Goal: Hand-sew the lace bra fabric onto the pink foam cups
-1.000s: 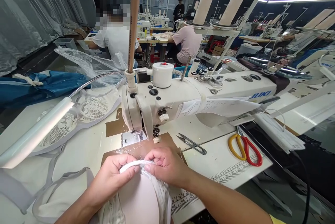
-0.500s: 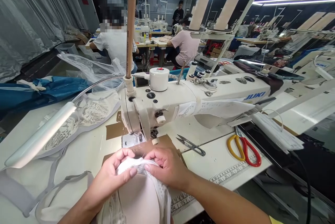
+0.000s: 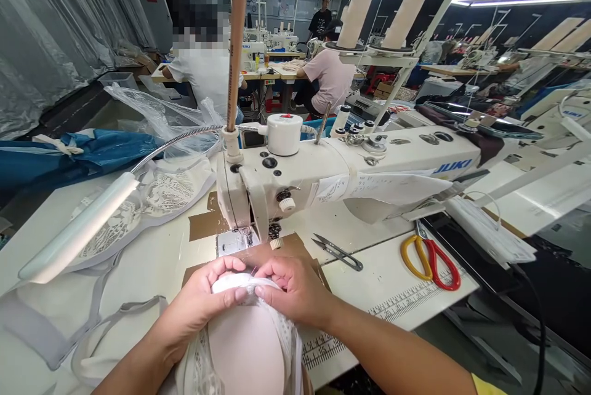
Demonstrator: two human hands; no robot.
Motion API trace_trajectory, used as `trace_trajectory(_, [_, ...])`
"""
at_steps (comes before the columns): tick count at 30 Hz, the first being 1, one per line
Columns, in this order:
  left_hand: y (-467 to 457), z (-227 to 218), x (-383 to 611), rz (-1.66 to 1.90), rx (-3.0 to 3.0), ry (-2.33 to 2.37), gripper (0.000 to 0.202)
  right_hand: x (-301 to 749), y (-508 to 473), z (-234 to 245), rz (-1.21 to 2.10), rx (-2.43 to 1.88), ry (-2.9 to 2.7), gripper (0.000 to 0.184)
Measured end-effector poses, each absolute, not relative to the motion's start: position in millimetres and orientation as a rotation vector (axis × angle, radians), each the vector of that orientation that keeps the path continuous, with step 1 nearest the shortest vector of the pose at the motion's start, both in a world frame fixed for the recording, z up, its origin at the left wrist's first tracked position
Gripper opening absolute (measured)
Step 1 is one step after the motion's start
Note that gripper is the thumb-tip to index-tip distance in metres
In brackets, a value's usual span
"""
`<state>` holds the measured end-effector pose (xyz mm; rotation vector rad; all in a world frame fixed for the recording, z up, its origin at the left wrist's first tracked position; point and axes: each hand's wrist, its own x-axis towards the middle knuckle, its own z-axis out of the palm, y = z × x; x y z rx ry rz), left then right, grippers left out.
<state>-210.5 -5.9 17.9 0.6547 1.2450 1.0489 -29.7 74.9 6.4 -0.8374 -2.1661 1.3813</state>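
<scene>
Both hands pinch the top edge of a white lace bra [image 3: 247,346], whose smooth pale cup faces me. My left hand [image 3: 210,290] grips the edge from the left, thumb on the near side. My right hand [image 3: 293,290] holds it from the right, thumb and fingers pressed together close to the left thumb. Just beyond the hands is the needle area of a white sewing machine [image 3: 314,176], with its metal plate [image 3: 233,243] showing. The bra's lower part runs out of view at the bottom.
Thread snips [image 3: 339,253] and scissors with yellow and red handles [image 3: 431,263] lie right of my hands, near a printed ruler [image 3: 401,296]. Another lace bra [image 3: 161,198] lies at left under a lit lamp [image 3: 78,229]. A person in white [image 3: 201,75] sits ahead.
My hands stay on the bra's edge, and the fingertips have drawn slightly closer together. The cup has turned a little more toward me. The whole view has shifted slightly.
</scene>
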Motion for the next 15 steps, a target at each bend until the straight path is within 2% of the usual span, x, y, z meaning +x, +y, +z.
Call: trace_trajectory(15, [-8.4,24.7,-206.5,1.041,0.751,1.214,0.044,-30.6,75.1,7.1,1.592,-0.881,-2.048,0.016])
